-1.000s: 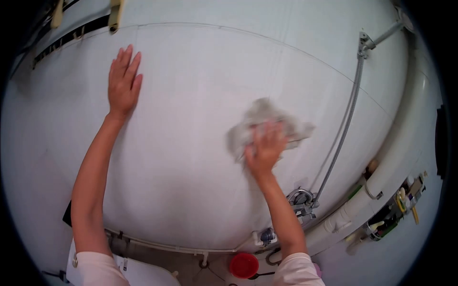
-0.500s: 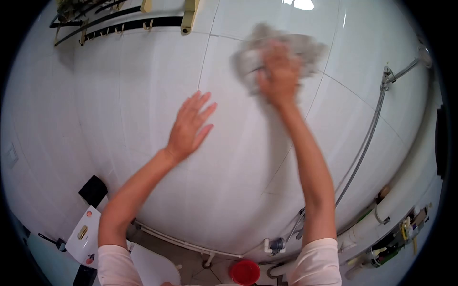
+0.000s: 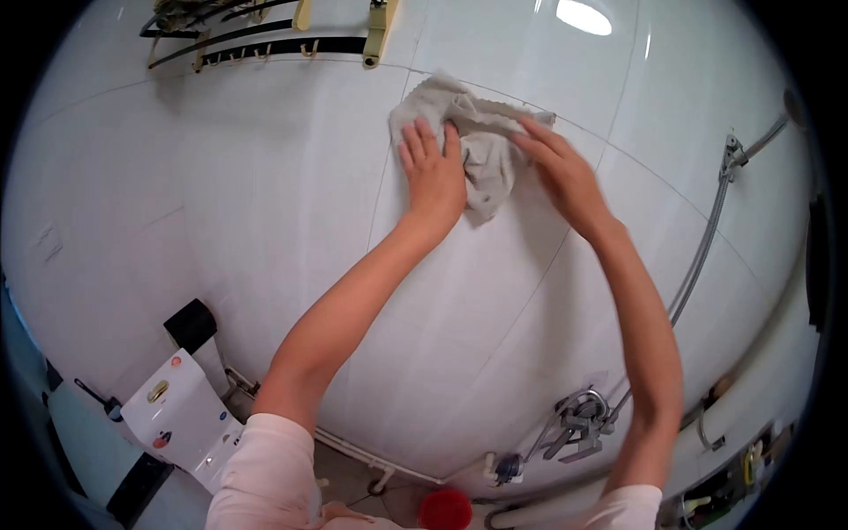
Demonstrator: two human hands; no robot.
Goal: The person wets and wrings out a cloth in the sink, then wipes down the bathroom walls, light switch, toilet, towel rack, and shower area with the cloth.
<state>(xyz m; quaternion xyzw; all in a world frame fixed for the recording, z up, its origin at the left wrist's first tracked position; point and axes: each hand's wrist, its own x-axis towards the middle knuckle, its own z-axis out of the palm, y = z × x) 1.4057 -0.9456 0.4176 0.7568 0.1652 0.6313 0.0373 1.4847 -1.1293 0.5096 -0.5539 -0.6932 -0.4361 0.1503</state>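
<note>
A white tiled wall [image 3: 291,203] fills most of the view. A toilet cistern [image 3: 181,406] stands at lower left, and a towel rack [image 3: 331,46] with hooks hangs at upper left. The crumpled grey cloth [image 3: 488,159] lies against the tiles, below and right of the rack. The left hand [image 3: 435,181] presses it flat, fingers spread; the right hand [image 3: 565,181] touches its right edge, fingers extended, any pinch unclear.
</note>
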